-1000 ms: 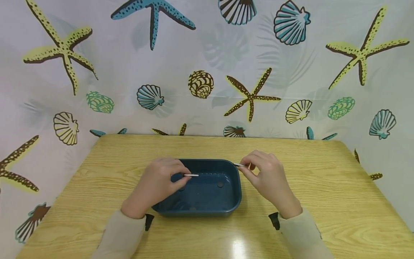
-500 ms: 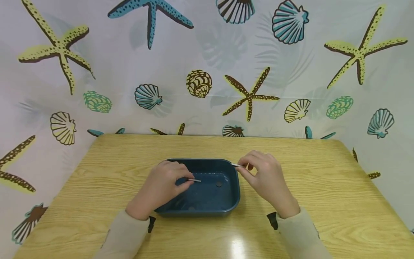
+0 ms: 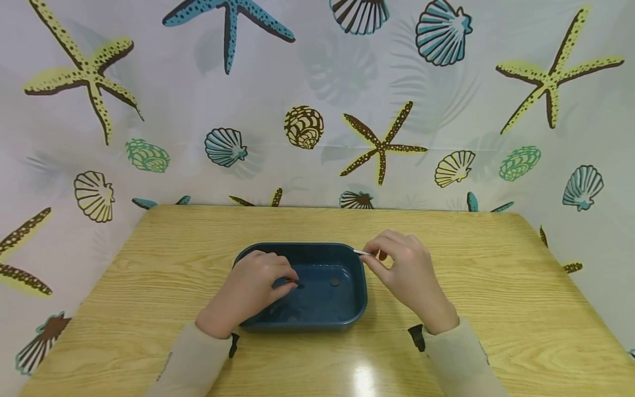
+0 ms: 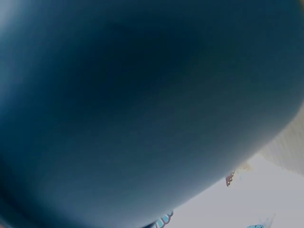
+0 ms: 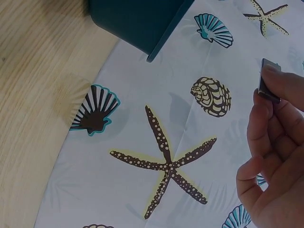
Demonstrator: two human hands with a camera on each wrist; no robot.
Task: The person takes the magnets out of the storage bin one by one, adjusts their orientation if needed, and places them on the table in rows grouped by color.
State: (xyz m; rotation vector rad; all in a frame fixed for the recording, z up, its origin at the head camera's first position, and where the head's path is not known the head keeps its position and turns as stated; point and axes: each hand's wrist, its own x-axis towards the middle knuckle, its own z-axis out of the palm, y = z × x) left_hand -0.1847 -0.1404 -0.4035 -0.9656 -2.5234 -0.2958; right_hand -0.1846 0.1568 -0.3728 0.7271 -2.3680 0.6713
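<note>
Lower and a little farther into the blue tub (image 3: 317, 300), the left hand (image 3: 258, 278) has dipped since a second ago, and the thin sliver (image 3: 300, 285) at its fingertips, which showed pale then, now looks dark and barely stands out. That grip appears pinched, thumb and fingers nearly meeting on the sliver, though from where I stand I can't make out whether it touches the tub's floor; the left wrist view gives mostly blurred blue wall and no fingers. Across from it, the right hand (image 3: 404, 264) has hardly stirred: thumb and fingertips pinch a small, flat, metallic-looking piece (image 5: 269, 89), held up by the tub's far right corner. From above, its tip seems to meet the rim, yet the right wrist view shows it apart from the tub. The tub itself sits on the wooden surface (image 3: 496, 275). As I read it, the left side of the work has come to low, careful positioning, while the right waits with its piece outside.
</note>
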